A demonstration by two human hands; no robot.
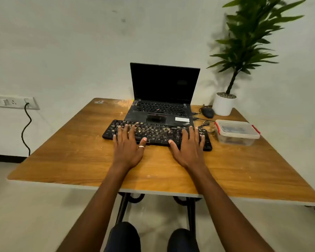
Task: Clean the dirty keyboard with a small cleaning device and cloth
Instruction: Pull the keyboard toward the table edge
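Keyboard [156, 134], black and strewn with crumbs, lay on the desk [80, 151] under both hands: left hand [128, 149] and right hand [187, 149] rested flat, fingers straight on its keys. Beyond them stood an open laptop [162, 99]; right of the right hand, a lidded plastic container [237, 132].

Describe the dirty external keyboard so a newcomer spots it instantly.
On the brown wooden table, an open black laptop sits at the back. Right before it lies a separate flat black keyboard under the left hand and right hand. Only it is littered with pale crumbs.
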